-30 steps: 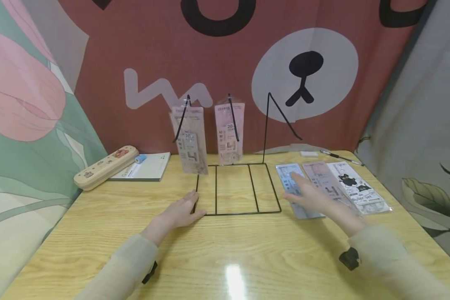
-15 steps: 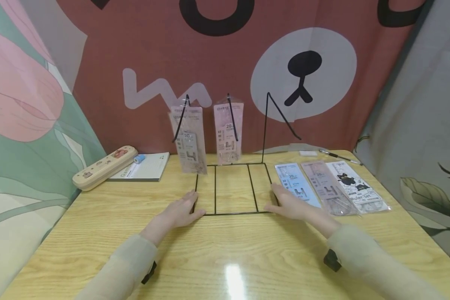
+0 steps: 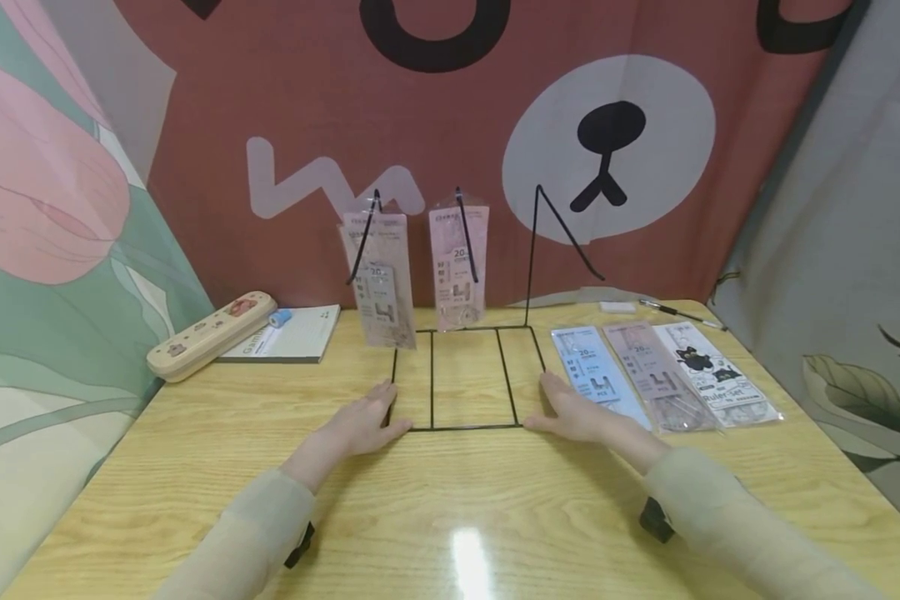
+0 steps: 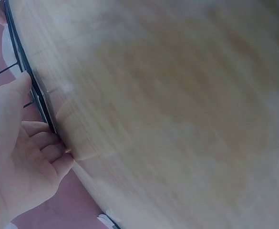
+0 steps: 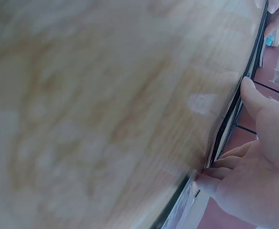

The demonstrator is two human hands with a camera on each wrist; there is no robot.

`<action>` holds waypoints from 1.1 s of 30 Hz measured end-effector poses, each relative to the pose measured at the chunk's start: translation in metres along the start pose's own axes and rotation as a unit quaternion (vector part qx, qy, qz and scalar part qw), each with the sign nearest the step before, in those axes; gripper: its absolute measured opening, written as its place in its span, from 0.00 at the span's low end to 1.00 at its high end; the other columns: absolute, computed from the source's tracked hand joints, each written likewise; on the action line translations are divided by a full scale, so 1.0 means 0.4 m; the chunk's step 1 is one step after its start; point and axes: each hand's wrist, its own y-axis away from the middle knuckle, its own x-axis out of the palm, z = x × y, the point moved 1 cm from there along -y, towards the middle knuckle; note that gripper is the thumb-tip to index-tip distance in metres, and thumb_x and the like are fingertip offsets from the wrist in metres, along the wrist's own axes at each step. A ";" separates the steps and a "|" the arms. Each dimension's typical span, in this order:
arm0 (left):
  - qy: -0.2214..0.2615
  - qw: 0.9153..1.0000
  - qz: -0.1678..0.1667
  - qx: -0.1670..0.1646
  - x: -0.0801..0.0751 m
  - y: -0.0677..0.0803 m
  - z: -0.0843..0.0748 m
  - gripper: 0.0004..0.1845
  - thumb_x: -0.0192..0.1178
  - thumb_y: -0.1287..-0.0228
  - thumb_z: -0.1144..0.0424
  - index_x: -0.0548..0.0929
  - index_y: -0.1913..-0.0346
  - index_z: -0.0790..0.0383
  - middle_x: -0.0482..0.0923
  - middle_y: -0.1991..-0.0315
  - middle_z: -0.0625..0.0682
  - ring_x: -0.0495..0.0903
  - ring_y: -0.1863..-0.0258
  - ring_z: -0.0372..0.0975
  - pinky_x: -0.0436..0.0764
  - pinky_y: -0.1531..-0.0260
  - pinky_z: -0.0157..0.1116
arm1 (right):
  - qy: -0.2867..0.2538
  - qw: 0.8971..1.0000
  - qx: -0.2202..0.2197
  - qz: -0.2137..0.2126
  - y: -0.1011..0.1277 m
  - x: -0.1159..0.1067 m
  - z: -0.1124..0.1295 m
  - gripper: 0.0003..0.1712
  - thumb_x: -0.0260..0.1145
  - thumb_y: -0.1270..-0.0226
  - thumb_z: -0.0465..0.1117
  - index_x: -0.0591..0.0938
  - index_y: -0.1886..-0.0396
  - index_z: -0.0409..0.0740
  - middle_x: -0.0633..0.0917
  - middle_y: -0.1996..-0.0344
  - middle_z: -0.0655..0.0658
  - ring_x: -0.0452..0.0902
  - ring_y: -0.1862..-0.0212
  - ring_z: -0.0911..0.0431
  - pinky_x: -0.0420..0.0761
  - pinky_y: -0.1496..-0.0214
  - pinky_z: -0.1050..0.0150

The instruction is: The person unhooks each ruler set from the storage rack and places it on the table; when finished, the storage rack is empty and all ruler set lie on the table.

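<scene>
The wire rack stands mid-surface, its flat grid base toward the person and three upright hooks at the back. Two hooks carry ruler packs: the left hung pack and the middle hung pack; the 3rd hook on the right is bare. So approx. two of five packs are up, by my read, w/ three left: a blue pack, a pink pack and a cat-print pack lie side by side just right of the base. The left hand rests flat at the base's front-left corner, fingers relaxed, thumb along the wire; the wrist view shows them loosely bent against the frame, not clamped. The right hand sits likewise at the front-right corner, fingers extended, touching the wire, gripping nothing. Vs. a second ago: the right hand has left the flat packs, where it lay over the blue one, and come in to the rack edge; the left hand hasn't moved. Further out, a pencil case and notepad at far left, a pen far right.
</scene>
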 end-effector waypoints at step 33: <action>0.333 0.903 -0.254 -0.095 -0.177 -0.113 0.060 0.32 0.58 0.35 0.51 0.64 0.35 0.66 0.67 0.37 0.62 0.68 0.37 0.52 0.74 0.40 0.47 | 0.010 1.000 0.009 0.014 0.002 -0.003 0.009 0.53 0.59 0.35 0.58 0.48 0.31 0.22 0.45 0.29 0.25 0.39 0.27 0.34 0.45 0.25 0.43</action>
